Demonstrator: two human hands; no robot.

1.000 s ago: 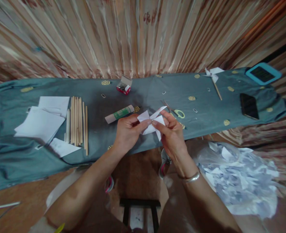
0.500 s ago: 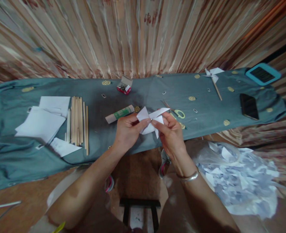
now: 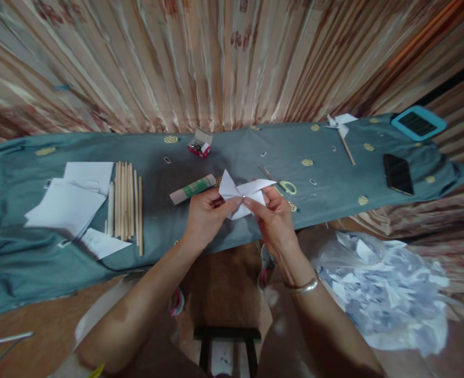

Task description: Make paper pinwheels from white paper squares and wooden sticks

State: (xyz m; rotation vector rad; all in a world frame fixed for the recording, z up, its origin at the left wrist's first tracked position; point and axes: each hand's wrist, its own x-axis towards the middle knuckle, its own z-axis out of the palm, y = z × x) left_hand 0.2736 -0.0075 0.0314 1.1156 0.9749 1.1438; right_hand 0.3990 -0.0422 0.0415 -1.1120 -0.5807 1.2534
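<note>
Both my hands hold a white folded paper pinwheel point(image 3: 243, 193) just above the near edge of a table draped in a grey-blue cloth point(image 3: 27, 273). My left hand point(image 3: 206, 218) pinches its left side with thumb and forefinger. My right hand point(image 3: 275, 218) pinches its centre, where a small pin head shows; a silver bangle sits on that wrist. A glue stick point(image 3: 192, 189) lies just left of my hands. Green-handled scissors point(image 3: 285, 185) lie right behind them.
Wooden sticks point(image 3: 126, 202) and white paper sheets point(image 3: 69, 202) lie at the left. A small open box of pins point(image 3: 199, 143) stands at the back, a finished pinwheel on a stick point(image 3: 340, 127), a dark phone point(image 3: 398, 174) and a blue-framed device point(image 3: 418, 123) at the right. A bag of paper scraps point(image 3: 385, 289) lies on the floor.
The pinwheel has turned slightly in my fingers and risen a little. My view has shifted a bit; both hands keep their pinch.
</note>
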